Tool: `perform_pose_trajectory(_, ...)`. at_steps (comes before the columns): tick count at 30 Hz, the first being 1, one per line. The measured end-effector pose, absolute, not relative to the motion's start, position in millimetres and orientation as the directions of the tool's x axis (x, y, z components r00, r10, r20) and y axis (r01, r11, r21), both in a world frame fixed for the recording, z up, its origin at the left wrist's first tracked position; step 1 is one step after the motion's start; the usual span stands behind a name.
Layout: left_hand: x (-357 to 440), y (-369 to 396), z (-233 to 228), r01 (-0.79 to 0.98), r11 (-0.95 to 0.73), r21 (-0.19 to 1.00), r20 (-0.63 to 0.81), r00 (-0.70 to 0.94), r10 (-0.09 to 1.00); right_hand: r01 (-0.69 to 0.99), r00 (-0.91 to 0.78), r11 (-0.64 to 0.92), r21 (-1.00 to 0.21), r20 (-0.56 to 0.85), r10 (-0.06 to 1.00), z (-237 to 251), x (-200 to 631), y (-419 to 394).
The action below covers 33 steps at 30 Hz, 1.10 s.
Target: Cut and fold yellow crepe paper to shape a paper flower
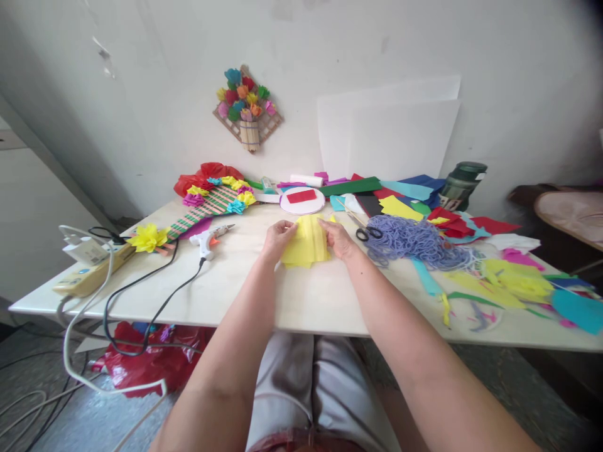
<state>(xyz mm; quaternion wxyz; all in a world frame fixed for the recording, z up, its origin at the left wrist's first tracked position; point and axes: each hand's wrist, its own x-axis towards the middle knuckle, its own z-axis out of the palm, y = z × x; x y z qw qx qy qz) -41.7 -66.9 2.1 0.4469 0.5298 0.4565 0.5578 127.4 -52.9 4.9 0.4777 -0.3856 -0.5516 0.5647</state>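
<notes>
A sheet of yellow crepe paper [308, 243], creased lengthwise, is held between my two hands over the middle of the table. My left hand [281, 238] pinches its left edge, thumb on top. On the other side my right hand [337, 237] grips the upper right edge between thumb and fingers. Just beyond the paper lies a white oval disc [316, 206] bearing a red paper strip [301, 196]. Black-handled scissors [369, 234] rest to the right of my right hand, partly against a heap of lilac yarn [414, 238].
A white glue gun [207, 242] lies at left, its black cord trailing over the front edge. Behind it stands a flower-trimmed stick craft [207, 204]. A power strip [94, 270] occupies the left end. Paper scraps [518, 279] and a dark green jar [461, 186] are at right.
</notes>
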Motion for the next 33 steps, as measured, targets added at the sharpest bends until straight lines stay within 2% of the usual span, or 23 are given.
perform_pose_trajectory(5, -40.7, -70.4, 6.1, -0.087, -0.187, 0.978, 0.188, -0.001, 0.982, -0.187, -0.330, 0.009, -0.982, 0.072, 0.941, 2.8, 124.6, -51.9)
perform_pose_trajectory(10, -42.2, -69.7, 6.1, -0.139, -0.175, 0.975, 0.184, 0.050, 0.982, -0.165, -0.262, 0.035, -0.986, 0.078, 0.962, -0.7, 125.1, -46.3)
perform_pose_trajectory(25, -42.9, -68.9, 4.0, -0.067, -0.137, 0.988, 0.140, 0.043, 0.989, -0.100, -0.346, 0.052, -0.994, 0.084, 0.934, 4.7, 126.6, -52.7)
perform_pose_trajectory(33, -45.2, -66.7, 1.5, -0.059, -0.172, 0.983, 0.175, 0.033, 0.984, -0.123, -0.306, 0.075, -0.990, 0.110, 0.946, 4.8, 127.8, -52.1)
